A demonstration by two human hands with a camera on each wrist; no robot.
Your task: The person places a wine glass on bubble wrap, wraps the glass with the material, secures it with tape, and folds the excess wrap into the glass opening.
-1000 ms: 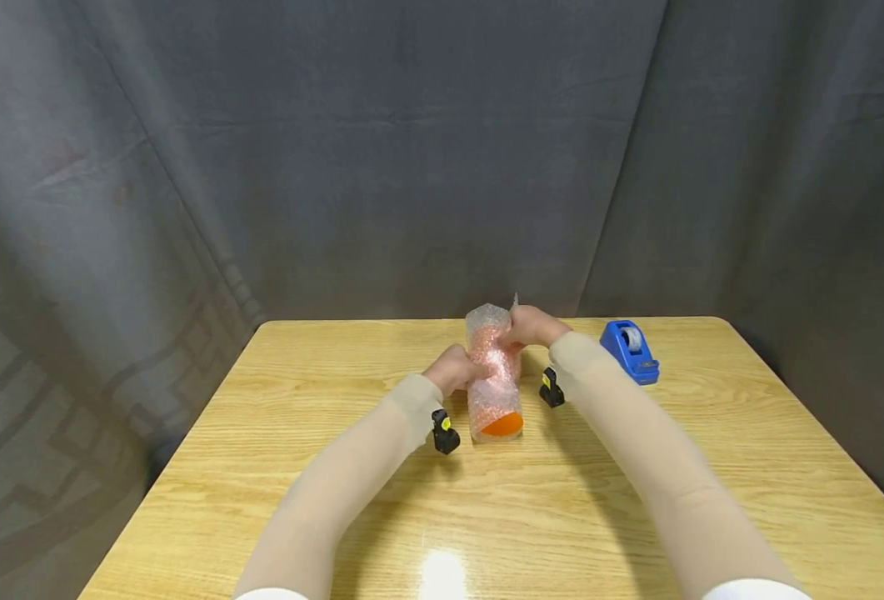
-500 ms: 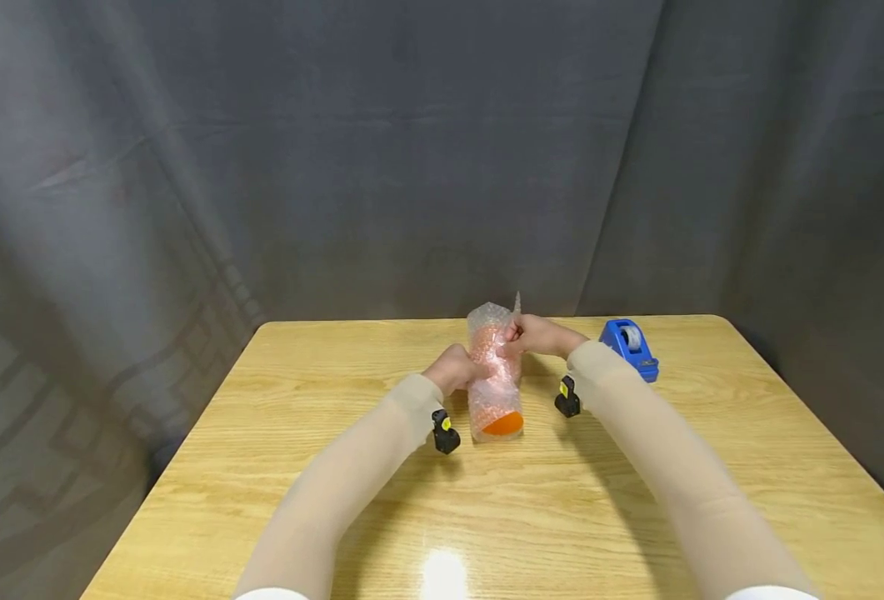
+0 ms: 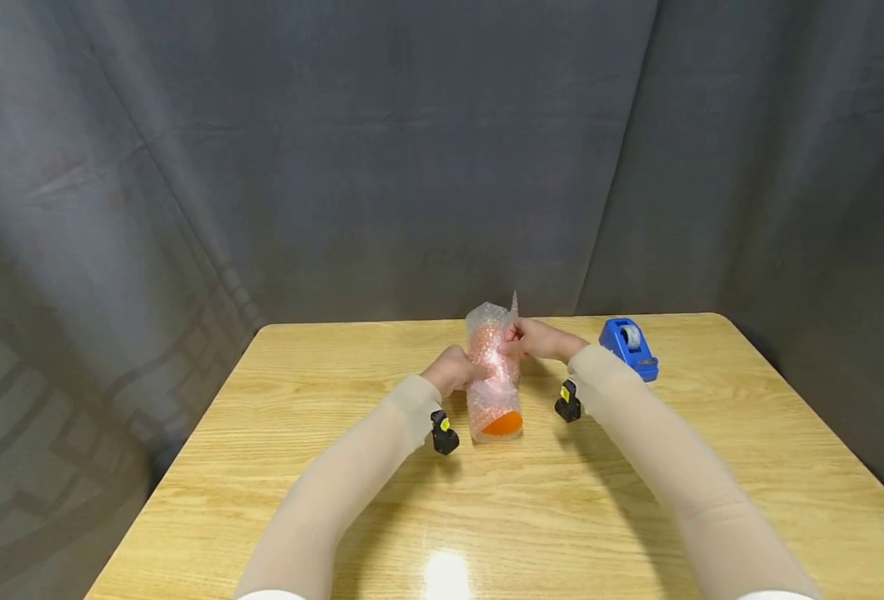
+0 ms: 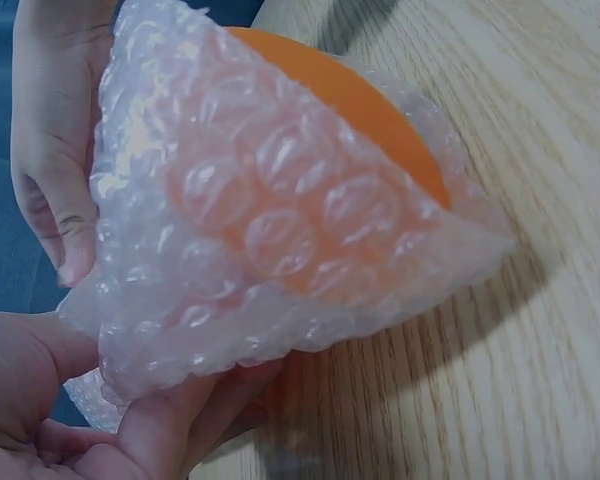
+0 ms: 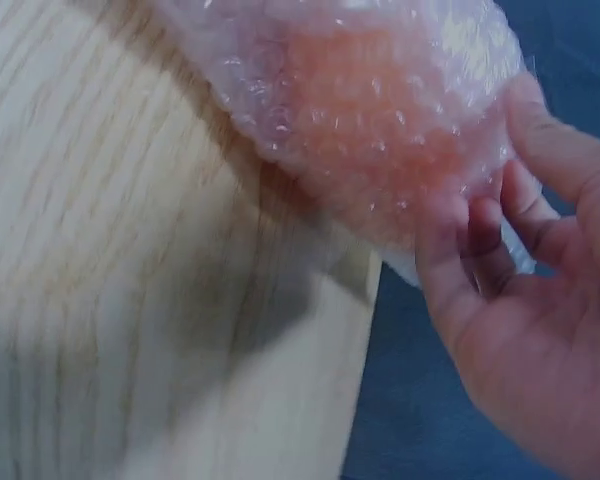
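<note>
An orange object (image 3: 503, 423) lies on the table, rolled in clear bubble wrap (image 3: 496, 392); its orange end shows at the near opening. What kind of object it is stays hidden by the wrap. My left hand (image 3: 452, 370) grips the roll from the left, and in the left wrist view its curled fingers (image 4: 170, 425) pass under the wrap. On the far right side my right hand (image 3: 542, 339) holds the wrap, with the thumb (image 5: 550, 135) on its surface and the other fingers bent against it. A corner of wrap sticks up beside the right hand.
A blue tape dispenser (image 3: 629, 350) with a roll of clear tape stands at the back right of the wooden table (image 3: 299, 392), beyond the right forearm. Grey curtains (image 3: 427, 167) hang behind the table and at both sides.
My right hand has shifted a little to the right and nearer along the roll, its fingers now more bent at the wrap. My left hand and the roll have stayed in place.
</note>
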